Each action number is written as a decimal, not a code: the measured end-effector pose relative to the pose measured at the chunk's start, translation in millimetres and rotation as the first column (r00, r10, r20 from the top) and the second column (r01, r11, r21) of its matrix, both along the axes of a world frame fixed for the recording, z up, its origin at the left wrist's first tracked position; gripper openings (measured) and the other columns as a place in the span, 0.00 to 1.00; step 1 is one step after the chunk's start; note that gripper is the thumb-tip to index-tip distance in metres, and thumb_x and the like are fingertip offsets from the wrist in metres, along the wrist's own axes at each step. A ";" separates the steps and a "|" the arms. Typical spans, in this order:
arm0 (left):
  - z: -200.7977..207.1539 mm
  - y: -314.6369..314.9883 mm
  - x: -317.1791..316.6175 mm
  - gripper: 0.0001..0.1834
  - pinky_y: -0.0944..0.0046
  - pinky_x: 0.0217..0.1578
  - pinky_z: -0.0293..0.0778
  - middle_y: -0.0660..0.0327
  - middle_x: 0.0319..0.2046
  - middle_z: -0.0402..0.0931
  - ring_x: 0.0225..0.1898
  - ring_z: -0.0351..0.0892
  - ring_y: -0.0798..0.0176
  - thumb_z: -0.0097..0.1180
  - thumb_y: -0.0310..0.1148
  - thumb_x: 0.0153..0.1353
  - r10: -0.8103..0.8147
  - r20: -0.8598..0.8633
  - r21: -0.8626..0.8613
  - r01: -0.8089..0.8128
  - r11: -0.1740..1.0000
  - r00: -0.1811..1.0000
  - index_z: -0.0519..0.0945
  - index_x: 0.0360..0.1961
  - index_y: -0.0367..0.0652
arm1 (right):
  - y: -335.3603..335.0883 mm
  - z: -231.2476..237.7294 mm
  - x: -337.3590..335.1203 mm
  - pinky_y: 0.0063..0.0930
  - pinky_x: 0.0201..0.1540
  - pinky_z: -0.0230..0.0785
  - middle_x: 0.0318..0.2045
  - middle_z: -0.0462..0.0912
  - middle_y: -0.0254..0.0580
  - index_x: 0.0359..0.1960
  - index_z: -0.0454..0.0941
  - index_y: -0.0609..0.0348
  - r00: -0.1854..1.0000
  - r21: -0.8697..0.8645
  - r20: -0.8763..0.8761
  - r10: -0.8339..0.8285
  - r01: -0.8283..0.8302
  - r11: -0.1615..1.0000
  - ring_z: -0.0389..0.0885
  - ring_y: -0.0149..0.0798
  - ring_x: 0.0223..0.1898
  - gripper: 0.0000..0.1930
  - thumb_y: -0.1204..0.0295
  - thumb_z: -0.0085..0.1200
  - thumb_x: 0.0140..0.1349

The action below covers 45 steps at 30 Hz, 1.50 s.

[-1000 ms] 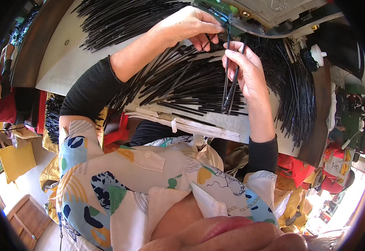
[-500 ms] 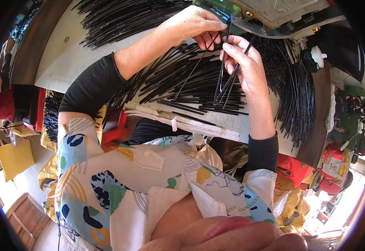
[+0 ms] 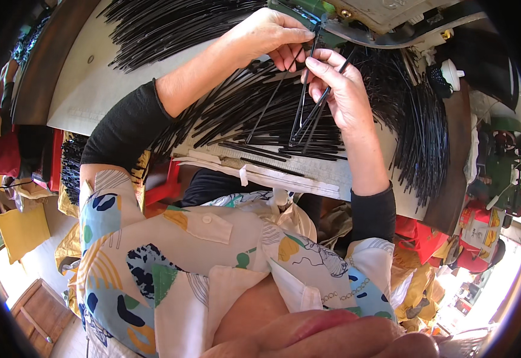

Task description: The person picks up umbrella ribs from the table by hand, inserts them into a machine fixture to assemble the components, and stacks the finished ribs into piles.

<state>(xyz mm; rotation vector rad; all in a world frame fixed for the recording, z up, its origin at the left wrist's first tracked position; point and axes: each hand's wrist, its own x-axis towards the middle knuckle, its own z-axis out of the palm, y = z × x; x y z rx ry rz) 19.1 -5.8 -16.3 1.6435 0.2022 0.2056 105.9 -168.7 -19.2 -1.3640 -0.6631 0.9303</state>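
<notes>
I see loose black rods [image 3: 171, 30] heaped around both hands, metal machine housing [image 3: 386, 13] crowding the far side. Left hand [image 3: 277, 39] pinches slim, glossy rods [image 3: 309, 120]; right hand [image 3: 343, 92] is closed on rods too, all above the smooth, pale tabletop [image 3: 72, 98]. Sleeves [image 3: 130, 122]: matte black fabric.

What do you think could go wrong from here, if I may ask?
The held strips splay at different angles, so one might slip from the right grip. A dropped one could get lost among the similar loose strips below. The left grip appears close to the machine, so a strip end might snag there.
</notes>
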 end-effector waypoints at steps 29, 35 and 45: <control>26.7 3.0 -6.0 0.17 0.71 0.12 0.63 0.62 0.10 0.71 0.09 0.67 0.73 0.51 0.37 0.60 -0.097 -0.100 0.353 0.126 0.927 0.990 0.77 0.21 0.34 | -31.8 13.4 5.1 0.19 0.16 0.60 0.20 0.71 0.36 0.45 0.69 0.62 0.935 0.026 -0.323 0.148 -0.148 0.989 0.67 0.27 0.14 0.13 0.67 0.44 0.64; 12.6 -1.2 -19.5 0.09 0.54 0.31 0.73 0.49 0.22 0.77 0.27 0.78 0.48 0.55 0.36 0.49 -0.088 -0.007 0.795 0.059 0.604 0.996 0.80 0.23 0.41 | -85.0 38.2 27.7 0.10 0.12 0.46 0.17 0.63 0.25 0.47 0.69 0.64 0.988 -0.328 0.157 -0.006 0.057 0.943 0.53 0.16 0.12 0.15 0.66 0.40 0.66; 3.0 -14.2 -13.2 0.09 0.57 0.30 0.74 0.51 0.21 0.77 0.26 0.78 0.50 0.56 0.34 0.48 -0.039 -0.045 0.915 0.057 0.399 0.998 0.79 0.25 0.39 | -175.2 49.1 143.0 0.18 0.23 0.65 0.23 0.76 0.34 0.52 0.69 0.58 0.282 -0.322 0.946 0.158 0.793 0.516 0.71 0.25 0.19 0.19 0.61 0.44 0.64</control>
